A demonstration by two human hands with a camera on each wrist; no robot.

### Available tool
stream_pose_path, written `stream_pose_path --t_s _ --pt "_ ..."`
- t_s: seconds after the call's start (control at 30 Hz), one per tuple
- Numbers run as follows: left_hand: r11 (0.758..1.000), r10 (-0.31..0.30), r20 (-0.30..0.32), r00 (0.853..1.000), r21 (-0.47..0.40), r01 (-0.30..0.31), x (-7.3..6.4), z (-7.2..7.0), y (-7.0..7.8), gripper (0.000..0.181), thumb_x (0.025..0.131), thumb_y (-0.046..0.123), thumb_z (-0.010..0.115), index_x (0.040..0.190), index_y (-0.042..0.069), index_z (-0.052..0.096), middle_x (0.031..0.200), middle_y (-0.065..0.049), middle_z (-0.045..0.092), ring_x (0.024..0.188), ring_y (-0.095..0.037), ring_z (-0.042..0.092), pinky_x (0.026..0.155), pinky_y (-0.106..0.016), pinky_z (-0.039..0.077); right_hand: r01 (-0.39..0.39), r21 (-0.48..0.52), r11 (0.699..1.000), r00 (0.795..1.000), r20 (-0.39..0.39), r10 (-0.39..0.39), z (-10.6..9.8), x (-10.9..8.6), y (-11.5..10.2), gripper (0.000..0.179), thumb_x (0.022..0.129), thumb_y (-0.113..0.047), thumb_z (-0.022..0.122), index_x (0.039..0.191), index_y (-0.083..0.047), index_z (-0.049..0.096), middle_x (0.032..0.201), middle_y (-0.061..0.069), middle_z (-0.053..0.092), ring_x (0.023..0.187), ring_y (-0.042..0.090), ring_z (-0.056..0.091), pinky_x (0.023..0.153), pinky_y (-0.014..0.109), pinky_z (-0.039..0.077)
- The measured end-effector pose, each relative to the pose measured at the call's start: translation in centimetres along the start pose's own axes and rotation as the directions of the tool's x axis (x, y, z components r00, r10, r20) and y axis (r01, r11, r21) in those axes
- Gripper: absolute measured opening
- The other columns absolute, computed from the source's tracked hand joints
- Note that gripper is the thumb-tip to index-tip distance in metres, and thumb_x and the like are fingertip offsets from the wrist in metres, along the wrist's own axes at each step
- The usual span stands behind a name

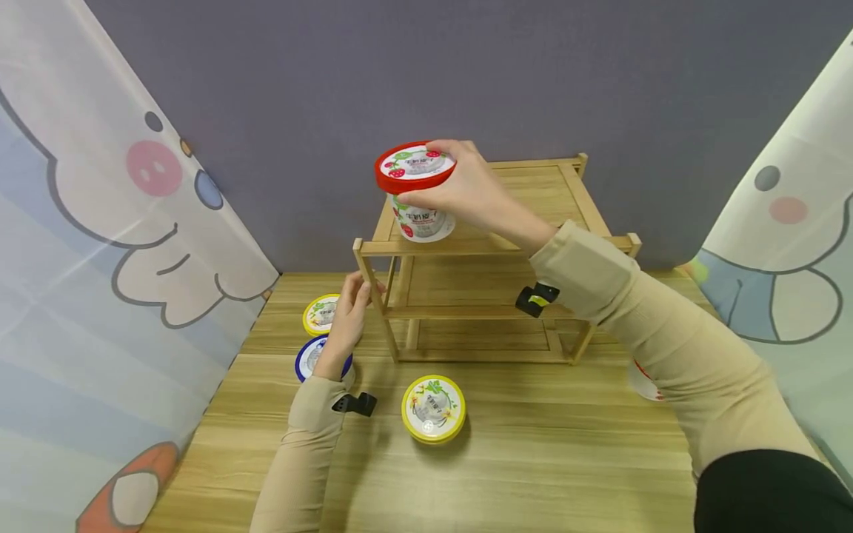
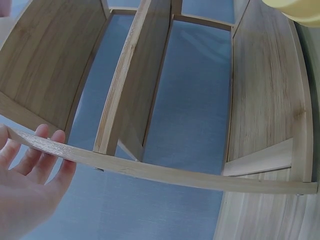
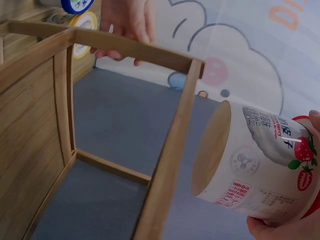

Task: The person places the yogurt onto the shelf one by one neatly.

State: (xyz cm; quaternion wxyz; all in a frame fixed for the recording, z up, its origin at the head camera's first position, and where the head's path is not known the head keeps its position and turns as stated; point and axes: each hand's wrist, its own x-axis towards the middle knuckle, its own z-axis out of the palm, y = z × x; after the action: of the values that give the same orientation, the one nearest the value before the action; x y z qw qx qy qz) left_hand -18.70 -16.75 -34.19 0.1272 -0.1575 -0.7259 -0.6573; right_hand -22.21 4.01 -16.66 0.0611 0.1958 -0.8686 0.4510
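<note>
My right hand (image 1: 466,185) grips a white paper tub (image 1: 423,222) with a red lid and strawberry print, thumb and fingers around its upper part. In the head view the tub appears over the front left corner of a wooden tiered shelf (image 1: 540,192). The right wrist view shows the tub's bottom (image 3: 214,150) apart from the shelf's frame bar. At the shelf's left side, my left hand (image 1: 349,314) holds the front upright; in the left wrist view its fingers (image 2: 44,159) curl around this wooden post.
A yellow-lidded tub (image 1: 433,411) stands on the wooden table (image 1: 533,459) before the shelf. Left of the shelf are another yellow-lidded tub (image 1: 320,314) and a blue-lidded tub (image 1: 310,358), partly behind my left hand. My right sleeve partly covers a white tub (image 1: 645,383).
</note>
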Motion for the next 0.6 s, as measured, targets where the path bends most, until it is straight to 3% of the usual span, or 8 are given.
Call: stream_pose_path --t_s 0.27,0.47,0.6 --pt "1.000 0.003 0.003 1.000 -0.010 -0.003 -0.1 0.1 0.1 0.025 0.096 0.001 0.027 0.117 -0.010 0.034 0.098 -0.037 0.042 0.101 -0.047 0.040 0.092 -0.038 0.034 -0.001 -0.057 0.998 1.000 -0.007 0.001 1.4 1.7 0.9 0.083 0.064 -0.044 0.075 0.131 -0.010 0.040 0.125 0.008 0.036 0.108 0.015 0.041 0.089 0.026 0.038" --pt "0.999 0.021 0.012 1.000 0.028 -0.021 -0.2 0.0 -0.1 0.026 0.096 0.001 0.027 0.118 -0.011 0.034 0.099 -0.037 0.043 0.100 -0.045 0.042 0.090 -0.041 0.035 -0.010 -0.085 0.996 1.000 -0.015 0.009 2.1 2.4 1.4 0.084 0.063 -0.045 0.075 0.131 -0.010 0.040 0.125 0.008 0.037 0.110 0.015 0.039 0.089 0.027 0.037" --pt "0.999 0.027 0.015 1.000 0.030 -0.027 0.0 -0.4 -1.3 0.025 0.096 0.004 0.028 0.118 -0.007 0.036 0.099 -0.034 0.045 0.100 -0.041 0.044 0.091 -0.043 0.034 -0.013 -0.074 0.997 1.000 -0.014 0.012 2.3 2.6 1.6 0.083 0.064 -0.045 0.074 0.132 -0.010 0.039 0.125 0.008 0.037 0.109 0.016 0.040 0.089 0.027 0.038"
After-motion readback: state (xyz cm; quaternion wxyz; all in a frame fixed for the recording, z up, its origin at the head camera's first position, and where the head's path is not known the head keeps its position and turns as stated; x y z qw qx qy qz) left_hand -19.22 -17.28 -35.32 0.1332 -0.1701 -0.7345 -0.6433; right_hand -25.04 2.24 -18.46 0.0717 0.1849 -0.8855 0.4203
